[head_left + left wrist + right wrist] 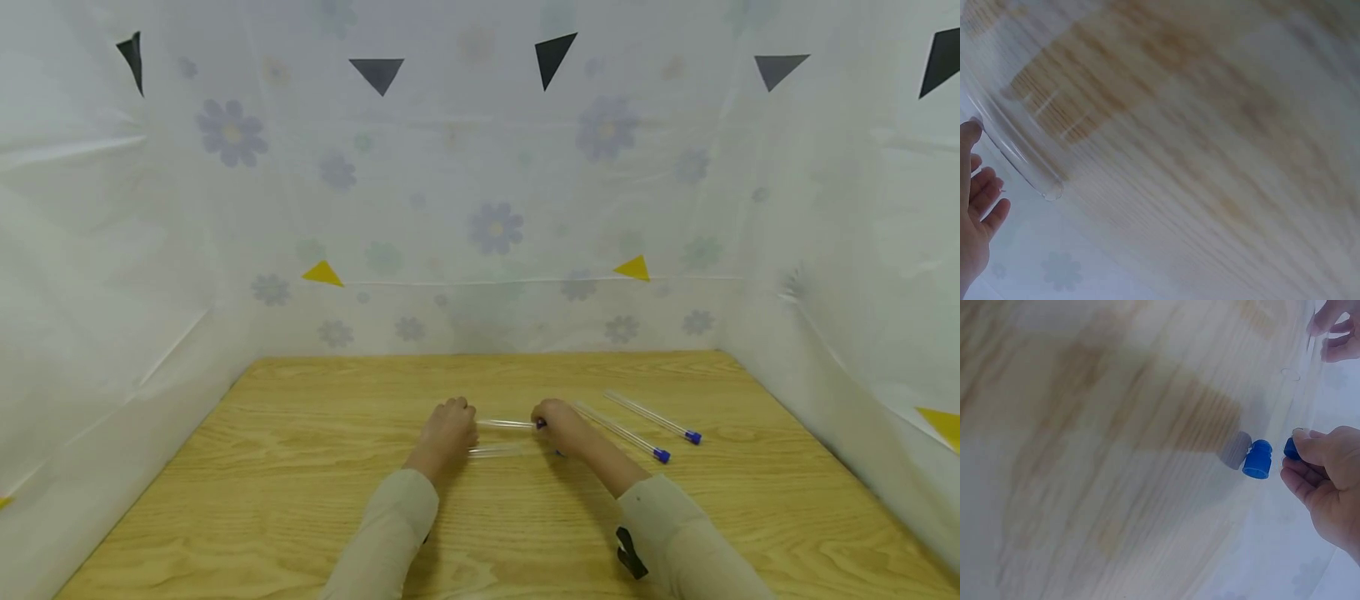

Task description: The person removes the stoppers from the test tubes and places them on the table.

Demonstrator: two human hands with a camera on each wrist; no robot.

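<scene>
A clear test tube [507,424] lies crosswise between my two hands above the wooden table. My right hand [564,427] pinches its blue cap [1291,449] between thumb and fingers. At the other end, my left hand [448,429] holds the tube with thumb and fingertips, as the right wrist view shows; the fingers partly hide that end. Just nearer to me, a second clear tube [495,452] lies on the table, its rounded end toward the left and its blue cap [1257,460] toward the right. Neither hand grips this second tube.
Two more capped tubes lie slanted right of my right hand, one nearer [621,432] and one farther [651,413], caps toward me. The wooden table [300,467] is walled by white flowered sheeting [450,317] at the back and both sides.
</scene>
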